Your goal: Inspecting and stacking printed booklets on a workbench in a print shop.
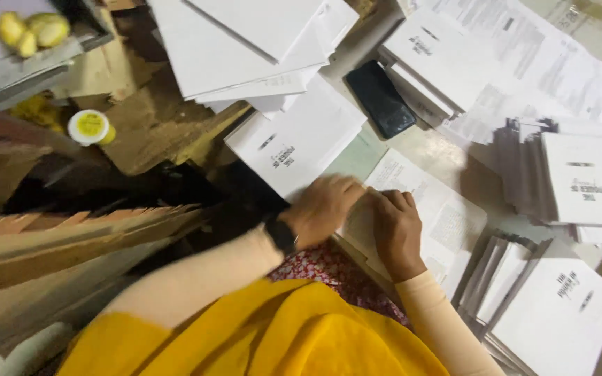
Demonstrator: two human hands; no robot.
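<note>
My left hand [324,207] and my right hand [398,226] lie side by side, pressed flat on a folded printed sheet [447,216] that rests on the work surface in front of me. Fingers of both hands meet at the sheet's upper left edge. A dark watch [281,233] sits on my left wrist. Cream sleeves cover both arms, above yellow cloth [280,334].
White folded booklets lie in stacks: one just above my hands [297,139], a big pile at the top [245,42], others at right [580,174] and lower right [552,313]. A black phone [380,97] lies nearby. A yellow-lidded jar [90,127] stands on cardboard at left.
</note>
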